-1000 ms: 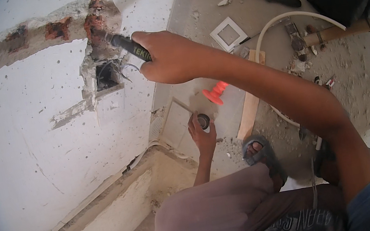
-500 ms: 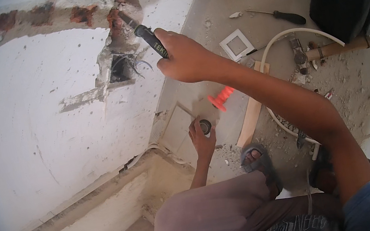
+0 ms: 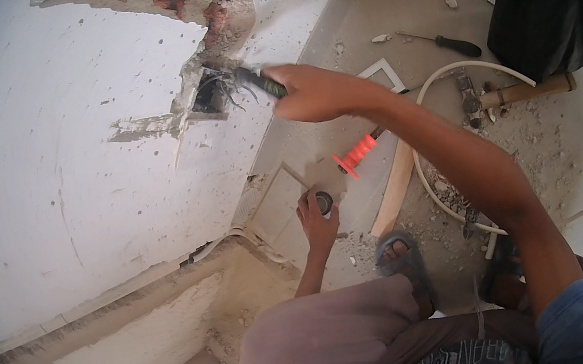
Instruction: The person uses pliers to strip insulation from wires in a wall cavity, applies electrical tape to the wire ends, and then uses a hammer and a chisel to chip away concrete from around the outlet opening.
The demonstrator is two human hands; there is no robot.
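Note:
My right hand (image 3: 314, 90) is closed round a black-handled tool (image 3: 262, 82) with green marks, blurred by motion. The tool points at the wall, just right of a square box opening (image 3: 208, 97) with loose grey wires (image 3: 237, 92) sticking out. I cannot make out whether its tip touches the wall. Lower down, my left hand (image 3: 319, 225) has its fingers curled round a small round dark roll, probably black tape (image 3: 323, 202). This hand is over a pale flat panel (image 3: 275, 200) by the foot of the wall.
On the dusty floor lie a red-gripped chisel (image 3: 358, 154), a wooden strip (image 3: 393, 191), a white square frame (image 3: 388, 75), a looped pale conduit (image 3: 419, 152), a hammer (image 3: 518, 93), a screwdriver (image 3: 458, 45) and a black bag (image 3: 531, 15). Rubble (image 3: 527, 148) is scattered about. A chipped channel (image 3: 224, 18) runs up the wall.
My right hand has brought the tool down from the brick channel to beside the box opening. My left hand stays where it was. The view has shifted slightly.

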